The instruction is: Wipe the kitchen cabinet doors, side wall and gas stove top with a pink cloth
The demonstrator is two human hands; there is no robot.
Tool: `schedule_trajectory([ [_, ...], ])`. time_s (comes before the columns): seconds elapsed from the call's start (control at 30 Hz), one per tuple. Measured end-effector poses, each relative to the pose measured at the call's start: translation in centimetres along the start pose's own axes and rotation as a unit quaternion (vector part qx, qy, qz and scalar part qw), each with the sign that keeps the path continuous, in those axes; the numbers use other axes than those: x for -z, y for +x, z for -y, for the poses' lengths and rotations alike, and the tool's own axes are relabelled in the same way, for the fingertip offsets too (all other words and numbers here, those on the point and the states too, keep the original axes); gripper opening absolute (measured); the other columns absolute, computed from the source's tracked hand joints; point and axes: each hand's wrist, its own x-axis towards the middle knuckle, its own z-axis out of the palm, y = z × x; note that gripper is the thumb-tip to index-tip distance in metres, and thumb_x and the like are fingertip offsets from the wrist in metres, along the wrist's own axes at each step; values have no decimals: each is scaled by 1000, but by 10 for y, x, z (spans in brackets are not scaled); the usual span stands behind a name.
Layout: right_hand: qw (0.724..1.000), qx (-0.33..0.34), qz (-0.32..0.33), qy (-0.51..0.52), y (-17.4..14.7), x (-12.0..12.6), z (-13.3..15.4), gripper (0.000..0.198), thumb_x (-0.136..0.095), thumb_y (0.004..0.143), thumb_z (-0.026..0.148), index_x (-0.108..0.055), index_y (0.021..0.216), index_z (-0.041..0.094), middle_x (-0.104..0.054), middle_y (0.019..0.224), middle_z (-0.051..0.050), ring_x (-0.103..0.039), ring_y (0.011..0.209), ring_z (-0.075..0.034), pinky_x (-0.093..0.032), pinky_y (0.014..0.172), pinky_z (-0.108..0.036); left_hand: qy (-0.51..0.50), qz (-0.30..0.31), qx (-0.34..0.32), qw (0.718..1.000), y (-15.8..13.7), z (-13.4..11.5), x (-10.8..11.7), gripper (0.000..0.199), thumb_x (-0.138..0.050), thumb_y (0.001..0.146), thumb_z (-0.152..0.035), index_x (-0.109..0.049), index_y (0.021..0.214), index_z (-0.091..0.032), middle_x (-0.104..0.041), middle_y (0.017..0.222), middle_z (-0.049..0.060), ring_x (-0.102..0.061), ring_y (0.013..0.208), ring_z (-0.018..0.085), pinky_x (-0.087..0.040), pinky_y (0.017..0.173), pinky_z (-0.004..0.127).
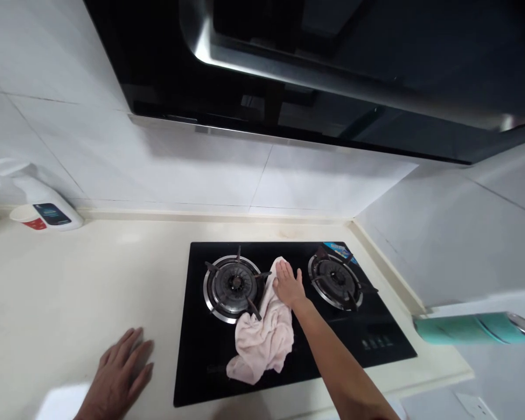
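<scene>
My right hand (pixel 289 286) lies flat on the far end of a pale pink cloth (pixel 265 338), between the two burners of a black glass gas stove (pixel 196 361). Its fingers are stretched out, the little finger spread to the side, and they press on the fabric. The rest of the cloth trails in loose folds towards the stove's front edge, touching the left burner (pixel 235 286). To the right is the other burner (pixel 335 281). My left hand (pixel 120 373) rests on the cream countertop (pixel 91 291), left of the stove, holding nothing, fingers apart.
A black range hood (pixel 289 87) hangs low over the stove. At the back left stand a white spray bottle (pixel 52 204) and a paper cup (pixel 28 216). A green cylinder (pixel 468 328) is at the counter's right edge, beside the tiled wall (pixel 459 233).
</scene>
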Motion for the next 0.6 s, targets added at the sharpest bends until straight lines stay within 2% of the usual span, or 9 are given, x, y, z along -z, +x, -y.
schedule_trajectory([
  [0.17,996,-93,-5,12,21,6,-19,67,-20,101,31,-20,163,4,-15,171,-17,-11,159,-32,-4,125,-61,8,12,2,1000,4,-3,5,39,-57,93,-42,-63,127,-25,-58,145,12,-51,136,33,-51,96,44],
  [0.27,989,-150,-6,14,17,6,-22,68,-19,101,29,-25,160,-4,-23,166,-27,-19,156,-37,-10,125,-58,0,9,5,1000,5,-5,7,37,-57,94,-41,-64,125,-24,-58,144,13,-52,136,33,-51,96,45],
  [0.33,987,-162,-6,11,7,4,-16,67,-20,101,29,-30,157,-6,-29,162,-31,-25,153,-38,-15,123,-57,-8,11,8,1000,5,-5,7,37,-57,93,-41,-64,125,-24,-58,144,13,-51,136,33,-51,96,46],
  [0.47,991,-133,-1,3,-27,-1,10,63,-28,102,35,-44,150,-3,-45,151,-33,-42,143,-40,-29,115,-59,-31,9,24,999,2,-6,1,37,-58,93,-42,-64,126,-25,-57,145,13,-51,136,34,-50,98,47],
  [0.6,999,-48,2,1,-65,-6,34,49,-35,100,29,-61,136,8,-61,136,-25,-52,133,-32,-36,112,-50,-42,2,40,998,0,-9,-2,35,-56,95,-41,-65,125,-25,-57,145,13,-50,137,33,-48,101,48],
])
